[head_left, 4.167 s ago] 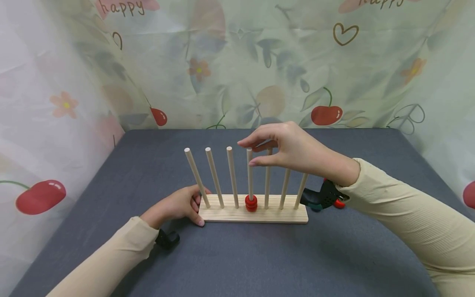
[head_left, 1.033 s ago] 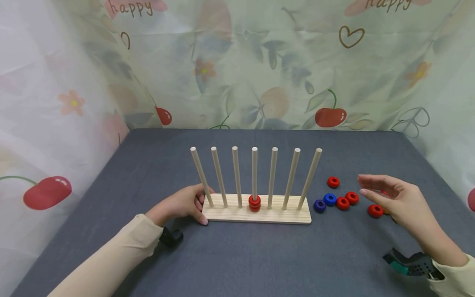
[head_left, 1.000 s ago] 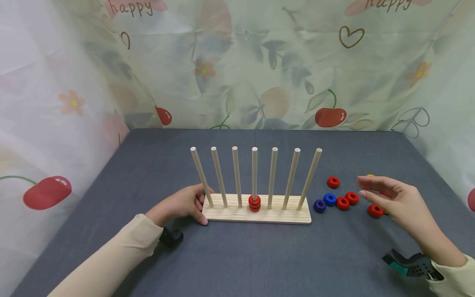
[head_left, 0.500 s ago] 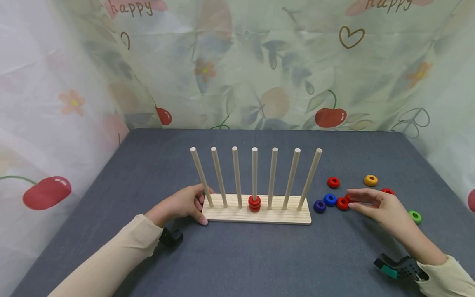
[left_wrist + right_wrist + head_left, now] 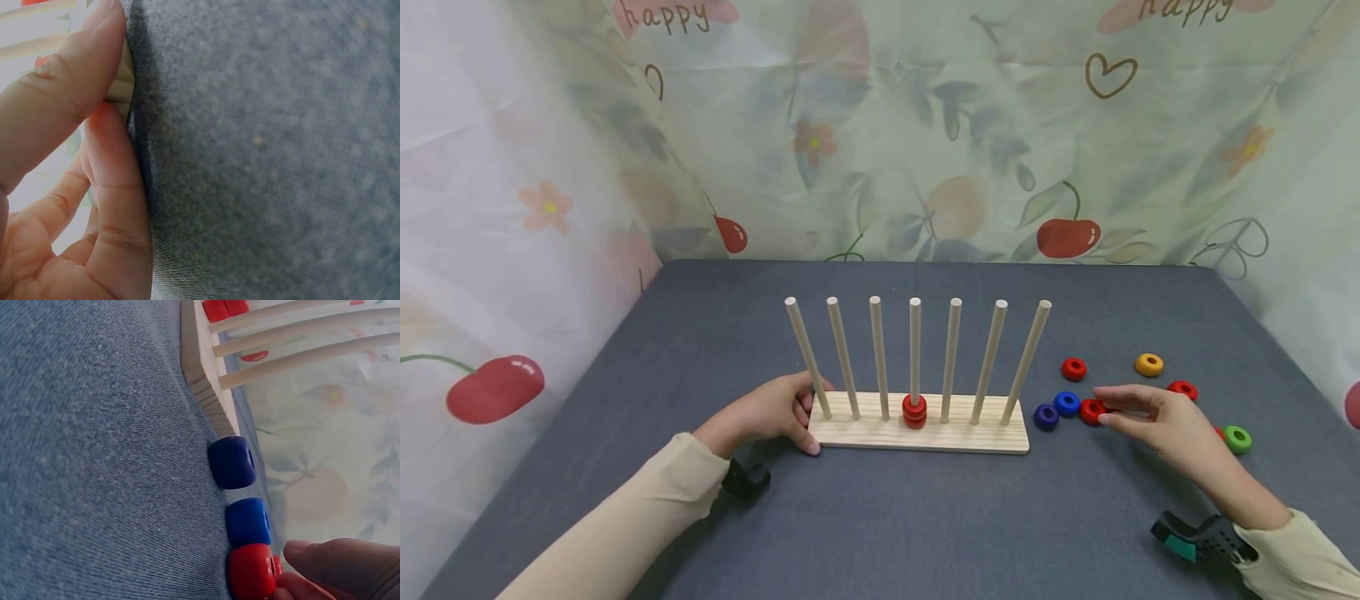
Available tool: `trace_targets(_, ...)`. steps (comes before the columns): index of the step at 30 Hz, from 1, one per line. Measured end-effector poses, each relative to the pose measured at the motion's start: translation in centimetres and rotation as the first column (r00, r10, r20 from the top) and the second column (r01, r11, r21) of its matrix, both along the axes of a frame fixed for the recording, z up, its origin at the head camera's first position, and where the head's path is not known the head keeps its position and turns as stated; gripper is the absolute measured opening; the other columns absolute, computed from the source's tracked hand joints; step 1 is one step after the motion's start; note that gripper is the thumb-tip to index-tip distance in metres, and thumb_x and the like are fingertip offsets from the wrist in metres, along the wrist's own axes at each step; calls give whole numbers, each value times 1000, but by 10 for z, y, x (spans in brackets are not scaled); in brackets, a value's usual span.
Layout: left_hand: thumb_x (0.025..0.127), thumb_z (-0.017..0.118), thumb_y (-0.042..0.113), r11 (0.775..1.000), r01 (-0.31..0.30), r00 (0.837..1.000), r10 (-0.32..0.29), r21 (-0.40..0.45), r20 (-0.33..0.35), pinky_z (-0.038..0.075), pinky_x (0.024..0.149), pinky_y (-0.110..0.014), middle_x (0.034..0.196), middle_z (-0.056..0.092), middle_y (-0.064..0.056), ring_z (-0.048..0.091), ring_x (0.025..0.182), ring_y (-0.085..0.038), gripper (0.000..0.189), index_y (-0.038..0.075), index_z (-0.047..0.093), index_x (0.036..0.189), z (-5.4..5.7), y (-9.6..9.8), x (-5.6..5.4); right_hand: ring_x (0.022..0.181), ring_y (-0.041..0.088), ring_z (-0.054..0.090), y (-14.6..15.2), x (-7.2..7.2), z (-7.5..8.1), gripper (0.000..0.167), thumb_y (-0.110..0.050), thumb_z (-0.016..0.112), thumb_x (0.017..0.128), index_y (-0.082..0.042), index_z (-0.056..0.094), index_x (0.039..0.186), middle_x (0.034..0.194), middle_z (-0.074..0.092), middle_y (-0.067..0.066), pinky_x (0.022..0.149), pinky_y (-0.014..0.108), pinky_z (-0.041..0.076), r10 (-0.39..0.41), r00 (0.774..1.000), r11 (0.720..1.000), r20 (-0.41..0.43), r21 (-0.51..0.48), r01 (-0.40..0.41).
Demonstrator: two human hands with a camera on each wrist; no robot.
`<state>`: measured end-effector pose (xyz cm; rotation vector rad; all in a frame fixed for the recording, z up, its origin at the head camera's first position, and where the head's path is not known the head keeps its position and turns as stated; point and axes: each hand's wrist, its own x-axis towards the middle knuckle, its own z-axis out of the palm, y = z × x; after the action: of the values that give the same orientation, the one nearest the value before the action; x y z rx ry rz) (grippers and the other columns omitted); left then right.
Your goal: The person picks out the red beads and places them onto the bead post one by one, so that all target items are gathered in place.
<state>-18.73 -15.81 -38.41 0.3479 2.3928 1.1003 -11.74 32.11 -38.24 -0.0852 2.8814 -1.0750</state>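
A wooden peg stand [image 5: 955, 435] with a row of upright pegs stands on the table, two red rings [image 5: 914, 412] stacked on its middle peg. My left hand [image 5: 769, 412] grips the base's left end, thumb in front and fingers behind. Over the loose rings on the right is my right hand [image 5: 1176, 429], its thumb and fingers apart around a red ring [image 5: 1089, 412]. In the right wrist view the thumb [image 5: 344, 562] is clear of the near red ring [image 5: 250, 572], with another red ring partly hidden behind. A blue ring [image 5: 248, 523] sits alongside.
A purple ring [image 5: 1046, 417] lies by the stand's right end. Farther back are a red ring [image 5: 1074, 368] and a yellow ring [image 5: 1148, 364]. Beyond the right hand lie another red ring [image 5: 1183, 390] and a green ring [image 5: 1237, 439]. A printed curtain [image 5: 880, 125] surrounds the table.
My right hand has left the pegs, gone out to the right, then come back left and down to the red rings. My left hand stays on the stand's end.
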Motion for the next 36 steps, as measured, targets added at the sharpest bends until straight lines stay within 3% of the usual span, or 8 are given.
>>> trace_targets(4,54,91,-2,999,-16,1000,16,-31,0,42,63,-29,85,50,-8,50,73,-19,79,6,58,125,0,1,0,98,14,67,-1,-2,-4,48,-34,71,88,-4,64,125,124,63,21,68,18,50,1,1000,1000,12,32,-1)
trace_targets(6,54,91,-2,999,-15,1000,14,-34,-4,42,63,-29,85,50,-8,50,73,-19,79,6,58,125,0,1,0,100,21,67,-2,-3,-6,49,-34,72,87,-5,64,126,126,61,23,69,18,51,2,1000,999,22,38,-2)
trace_targets(13,55,91,-3,1000,0,1000,0,-17,-2,42,62,-28,83,50,-8,50,71,-18,77,5,58,125,1,1,0,93,8,69,-3,-5,-8,53,-36,74,85,-5,63,127,128,59,25,68,17,51,-3,999,999,42,38,1)
trace_targets(21,55,91,-3,1000,11,1000,-11,6,1,44,62,-28,84,52,-9,50,71,-19,77,4,58,124,2,0,1,101,28,68,-4,-7,-10,51,-29,75,85,-2,62,126,128,58,27,70,19,53,11,1000,999,28,30,-12)
trace_targets(27,56,91,-3,999,27,1000,-27,18,-5,44,61,-28,83,52,-9,50,70,-18,76,3,58,124,2,-1,0,103,31,67,-4,-9,-10,50,-24,75,85,1,61,126,127,57,28,75,29,56,32,999,999,28,3,-32)
trace_targets(36,56,91,-3,1000,14,1000,-14,4,-10,43,64,-29,86,51,-10,50,73,-18,80,2,56,127,3,0,1,102,31,67,-6,-10,-10,46,-21,74,85,1,62,124,125,58,26,76,29,56,34,999,999,17,9,-34)
